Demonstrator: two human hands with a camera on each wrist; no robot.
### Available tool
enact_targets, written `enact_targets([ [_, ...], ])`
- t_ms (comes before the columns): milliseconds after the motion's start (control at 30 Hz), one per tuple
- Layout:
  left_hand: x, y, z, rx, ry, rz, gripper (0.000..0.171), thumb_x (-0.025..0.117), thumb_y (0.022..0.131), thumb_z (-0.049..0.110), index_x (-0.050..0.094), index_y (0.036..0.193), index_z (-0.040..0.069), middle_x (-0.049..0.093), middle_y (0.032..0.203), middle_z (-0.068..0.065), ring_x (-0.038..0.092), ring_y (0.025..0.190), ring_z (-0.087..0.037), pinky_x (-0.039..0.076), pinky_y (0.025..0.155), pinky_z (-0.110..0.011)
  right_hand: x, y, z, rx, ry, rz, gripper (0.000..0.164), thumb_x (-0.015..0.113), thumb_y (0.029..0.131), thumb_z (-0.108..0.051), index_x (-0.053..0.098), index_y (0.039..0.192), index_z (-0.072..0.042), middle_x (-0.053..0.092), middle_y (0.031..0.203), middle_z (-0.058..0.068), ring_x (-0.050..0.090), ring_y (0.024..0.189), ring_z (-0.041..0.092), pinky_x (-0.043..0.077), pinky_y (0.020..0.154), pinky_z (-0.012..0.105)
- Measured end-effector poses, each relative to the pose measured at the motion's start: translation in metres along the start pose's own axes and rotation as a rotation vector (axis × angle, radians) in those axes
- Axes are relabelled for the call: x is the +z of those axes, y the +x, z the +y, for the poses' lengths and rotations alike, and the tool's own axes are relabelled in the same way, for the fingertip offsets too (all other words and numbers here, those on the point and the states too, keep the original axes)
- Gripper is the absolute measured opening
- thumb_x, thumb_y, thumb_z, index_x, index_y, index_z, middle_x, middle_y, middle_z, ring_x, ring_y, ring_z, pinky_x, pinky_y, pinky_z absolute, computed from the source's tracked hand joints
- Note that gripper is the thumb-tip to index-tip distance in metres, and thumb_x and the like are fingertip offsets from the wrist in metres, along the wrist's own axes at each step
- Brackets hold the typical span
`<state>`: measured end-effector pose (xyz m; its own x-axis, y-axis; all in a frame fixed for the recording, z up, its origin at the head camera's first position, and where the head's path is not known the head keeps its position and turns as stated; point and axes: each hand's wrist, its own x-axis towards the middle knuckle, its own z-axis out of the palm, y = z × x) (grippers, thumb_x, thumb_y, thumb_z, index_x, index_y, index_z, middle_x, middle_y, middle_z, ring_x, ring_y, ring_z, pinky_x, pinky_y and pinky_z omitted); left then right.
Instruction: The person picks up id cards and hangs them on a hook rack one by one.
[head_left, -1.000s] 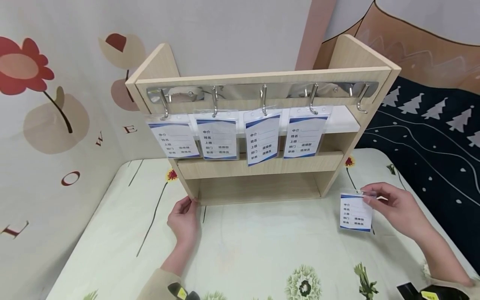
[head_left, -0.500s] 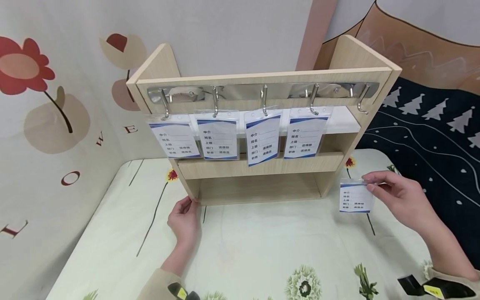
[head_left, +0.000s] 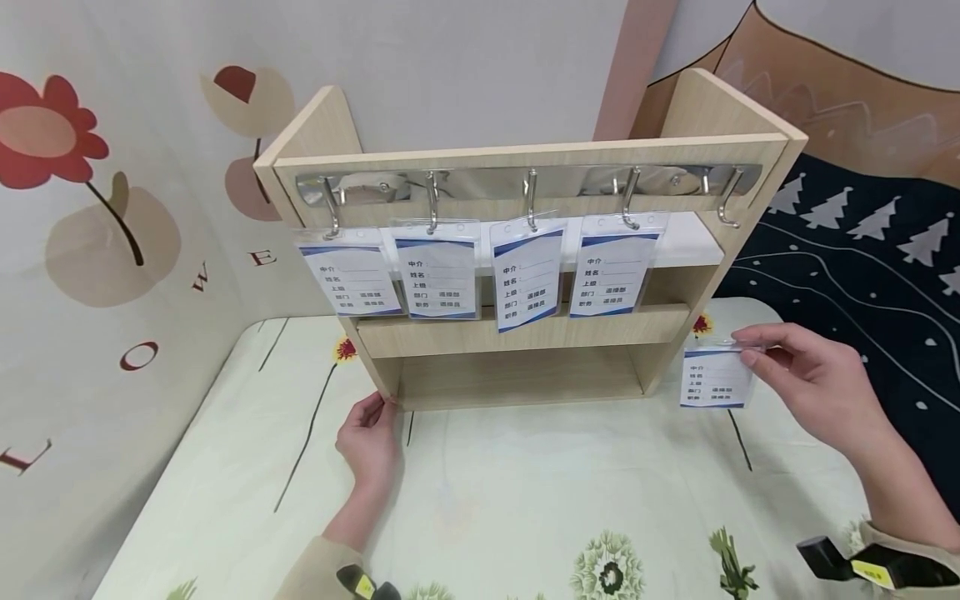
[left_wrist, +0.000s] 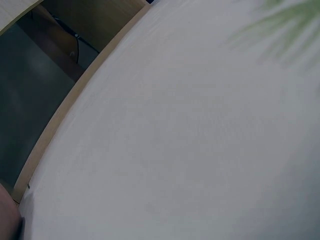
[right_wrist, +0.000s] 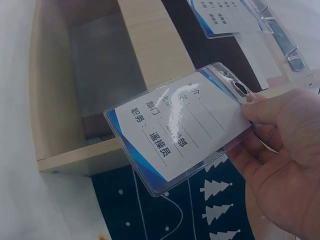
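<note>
My right hand (head_left: 813,387) pinches a clear-sleeved name badge (head_left: 716,379) by its top right corner, off the right side of the wooden shelf (head_left: 517,333). The right wrist view shows the badge (right_wrist: 180,125) flat and upright in its sleeve, with thumb and fingers (right_wrist: 267,112) at the slotted edge. My left hand (head_left: 371,442) touches the shelf's lower left front corner, thumb and index finger together there. Several similar badges (head_left: 438,279) hang from metal hooks along the shelf's top board. The rightmost hook (head_left: 727,200) carries no badge.
A metal hook rail (head_left: 480,183) runs across the shelf's upper front. The shelf stands on a flower-patterned cloth (head_left: 510,483). Behind are a printed wall covering (head_left: 172,250) on the left and a dark cloth with white trees (head_left: 862,250) on the right.
My right hand has risen with the badge, away from the cloth and slightly right. The badge now looks more tilted. My left hand stays at the shelf corner.
</note>
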<state>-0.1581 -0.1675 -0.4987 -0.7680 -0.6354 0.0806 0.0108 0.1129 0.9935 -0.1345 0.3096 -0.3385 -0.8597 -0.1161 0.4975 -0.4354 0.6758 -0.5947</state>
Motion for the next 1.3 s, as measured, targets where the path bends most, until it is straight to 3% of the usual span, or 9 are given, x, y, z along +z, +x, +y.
enact_targets([
  [633, -0.001, 0.001, -0.002, -0.002, -0.017, 0.006, 0.021, 0.073, 0.095, 0.005, 0.073, 0.113, -0.006, 0.072, 0.113, -0.025, 0.066, 0.082, 0.006, 0.056, 0.076, -0.011, -0.004, 0.019, -0.014, -0.1, -0.031, 0.092, 0.034, 0.067, 0.083, 0.026, 0.071, 0.109, 0.005, 0.062, 0.104, -0.03, 0.055, 0.076, -0.007, 0.046, 0.073, 0.0],
  [1067, -0.001, 0.001, -0.003, -0.003, 0.018, 0.001, 0.021, 0.072, 0.096, 0.005, 0.072, 0.115, -0.004, 0.072, 0.114, -0.023, 0.066, 0.085, 0.003, 0.056, 0.076, -0.01, -0.008, 0.034, -0.031, -0.132, -0.028, 0.192, 0.038, 0.068, 0.081, 0.028, 0.072, 0.113, 0.008, 0.063, 0.108, -0.033, 0.056, 0.081, -0.006, 0.045, 0.076, 0.0],
  [1300, -0.001, 0.001, -0.001, 0.003, 0.013, -0.003, 0.02, 0.071, 0.096, 0.004, 0.073, 0.114, -0.004, 0.072, 0.113, -0.024, 0.067, 0.085, 0.002, 0.056, 0.076, -0.011, -0.01, 0.042, -0.039, -0.171, 0.025, 0.233, 0.035, 0.064, 0.086, 0.026, 0.071, 0.116, 0.01, 0.067, 0.106, -0.023, 0.059, 0.086, 0.0, 0.048, 0.079, 0.004],
])
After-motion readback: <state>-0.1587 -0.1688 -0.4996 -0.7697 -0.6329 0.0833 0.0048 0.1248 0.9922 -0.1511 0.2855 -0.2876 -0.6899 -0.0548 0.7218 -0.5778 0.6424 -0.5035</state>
